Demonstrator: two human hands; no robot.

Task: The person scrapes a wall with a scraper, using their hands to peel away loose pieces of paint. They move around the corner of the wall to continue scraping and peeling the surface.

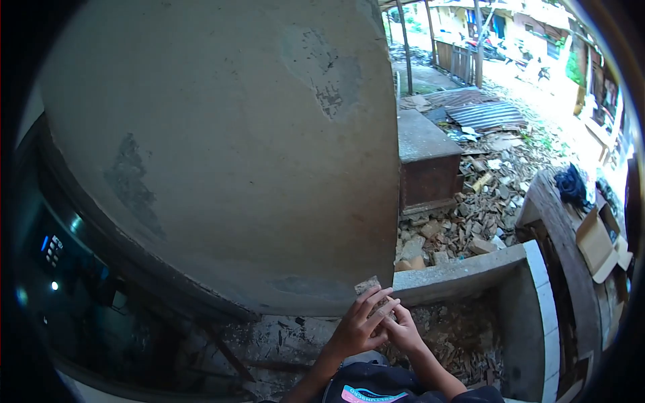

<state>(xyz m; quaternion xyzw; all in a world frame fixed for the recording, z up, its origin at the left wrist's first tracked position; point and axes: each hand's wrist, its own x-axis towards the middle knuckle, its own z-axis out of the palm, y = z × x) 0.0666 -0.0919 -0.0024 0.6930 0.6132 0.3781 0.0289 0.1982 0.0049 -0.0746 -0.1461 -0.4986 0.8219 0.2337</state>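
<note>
My left hand [358,330] is closed round a small, flat, grey-brown piece [367,286] with a rough, speckled face. Its upper end sticks out past my fingers; what it is made of I cannot make out. My right hand [402,330] presses against the left, its fingers bent in at the lower end of the same piece. Much of the piece is hidden behind my fingers. Both hands are in front of my body, close to the foot of a large plastered wall [255,168] with worn grey patches.
A low wall [457,272] with a tiled top [545,302] runs on the right. Beyond it lie heaped rubble [484,215], a brown cabinet [430,161] and corrugated sheets [487,115]. An open cardboard box [598,245] stands far right. A dark opening [87,289] is at left.
</note>
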